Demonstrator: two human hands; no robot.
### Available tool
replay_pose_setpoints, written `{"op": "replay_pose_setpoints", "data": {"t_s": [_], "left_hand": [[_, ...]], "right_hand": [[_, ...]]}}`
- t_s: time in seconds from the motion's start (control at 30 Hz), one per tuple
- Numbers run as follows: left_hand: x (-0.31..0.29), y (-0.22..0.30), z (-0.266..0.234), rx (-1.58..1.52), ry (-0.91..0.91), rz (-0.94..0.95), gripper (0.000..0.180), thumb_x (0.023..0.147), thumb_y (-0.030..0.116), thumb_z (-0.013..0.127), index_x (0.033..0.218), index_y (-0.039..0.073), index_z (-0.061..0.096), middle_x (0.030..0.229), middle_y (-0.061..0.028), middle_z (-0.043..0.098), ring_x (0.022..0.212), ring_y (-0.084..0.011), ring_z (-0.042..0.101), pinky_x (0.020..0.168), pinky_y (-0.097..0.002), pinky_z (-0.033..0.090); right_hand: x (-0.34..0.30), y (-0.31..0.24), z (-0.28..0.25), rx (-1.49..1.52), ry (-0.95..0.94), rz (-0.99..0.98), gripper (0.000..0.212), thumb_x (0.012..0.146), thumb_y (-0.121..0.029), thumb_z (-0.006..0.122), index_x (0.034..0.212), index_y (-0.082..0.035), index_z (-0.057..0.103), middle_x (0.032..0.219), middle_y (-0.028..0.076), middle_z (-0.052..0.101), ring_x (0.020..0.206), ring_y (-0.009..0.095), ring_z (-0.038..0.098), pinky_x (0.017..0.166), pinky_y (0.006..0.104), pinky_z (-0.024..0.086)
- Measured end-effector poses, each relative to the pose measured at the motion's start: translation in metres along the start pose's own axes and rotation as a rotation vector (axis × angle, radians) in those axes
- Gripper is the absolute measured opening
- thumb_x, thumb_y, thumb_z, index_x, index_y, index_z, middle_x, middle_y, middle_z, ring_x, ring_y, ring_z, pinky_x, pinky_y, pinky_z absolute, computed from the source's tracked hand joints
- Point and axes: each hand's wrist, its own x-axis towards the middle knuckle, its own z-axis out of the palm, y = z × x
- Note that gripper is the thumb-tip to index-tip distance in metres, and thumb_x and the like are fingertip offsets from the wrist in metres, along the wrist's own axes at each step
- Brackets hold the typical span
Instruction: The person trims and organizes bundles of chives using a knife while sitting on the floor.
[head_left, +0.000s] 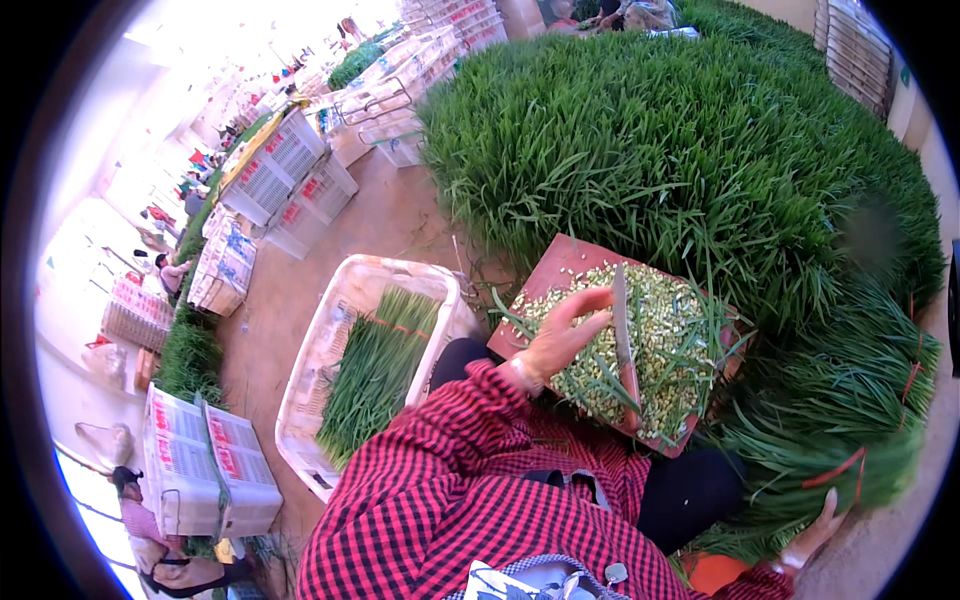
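Note:
A board (558,262) near my knees is strewn with chopped pale stem ends (582,378) and loose green blades. On these lies a knife (621,325), its brown handle toward me. My left hand (565,338) is beside the blade, thumb and forefinger apart, the fingertips close to the metal; whether they touch it I cannot tell. At the lower right, my right hand (818,528) is at the edge of a red-tied bundle of garlic chives (800,445), some fingers hidden against the leaves. The bundle is partly smeared by motion.
A white plastic crate (292,410) with a tied bundle of chives (385,365) stands at my left. A large heap of chives (640,150) rises beyond the board. Stacked white crates (270,165) and other people (170,272) are farther left.

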Motion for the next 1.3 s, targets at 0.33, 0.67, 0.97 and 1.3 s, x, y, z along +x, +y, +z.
{"op": "replay_pose_setpoints", "data": {"t_s": [0.33, 0.67, 0.97, 1.3], "left_hand": [[-0.012, 0.167, 0.024, -0.901, -0.232, 0.119, 0.062, 0.093, 0.035, 0.073, 0.141, 0.001, 0.055, 0.141, -0.0121, 0.061, 0.129, -0.0265, 0.058, 0.11, -0.0443, 0.046], [-0.1, 0.249, -0.167, -0.049, 0.158, 0.3, 0.069, 0.091, 0.023, 0.074, 0.149, -0.001, 0.045, 0.142, -0.0136, 0.058, 0.127, -0.0287, 0.06, 0.112, -0.046, 0.045], [-0.051, 0.145, -0.071, 0.742, 0.034, 0.356, 0.077, 0.071, 0.019, 0.092, 0.137, 0.003, 0.055, 0.119, -0.012, 0.067, 0.109, -0.0216, 0.066, 0.098, -0.0329, 0.052], [-0.018, -0.007, 0.008, 1.21, -0.327, -0.116, 0.109, 0.064, 0.053, 0.088, 0.148, 0.002, 0.041, 0.139, -0.0221, 0.053, 0.128, -0.0396, 0.053, 0.105, -0.0439, 0.048]], "right_hand": [[-0.056, -0.325, 0.075, 0.238, -0.686, -0.786, 0.086, 0.077, -0.042, 0.083, 0.143, 0.001, 0.049, 0.134, 0.026, 0.061, 0.121, 0.04, 0.063, 0.1, 0.0432, 0.052], [-0.125, -0.252, 0.234, -0.434, -1.229, -0.426, 0.049, 0.089, -0.05, 0.068, 0.117, -0.01, 0.067, 0.115, 0.014, 0.071, 0.113, 0.033, 0.068, 0.097, 0.0457, 0.053], [-0.142, -0.203, 0.276, 0.416, -1.21, 0.339, 0.029, 0.085, -0.024, 0.068, 0.105, -0.005, 0.061, 0.076, 0.009, 0.063, 0.06, 0.019, 0.06, 0.057, 0.0352, 0.047], [-0.134, -0.197, 0.165, -0.072, -0.889, -0.09, 0.041, 0.097, -0.04, 0.06, 0.116, -0.005, 0.054, 0.096, 0.028, 0.068, 0.095, 0.049, 0.065, 0.081, 0.056, 0.05]]}}
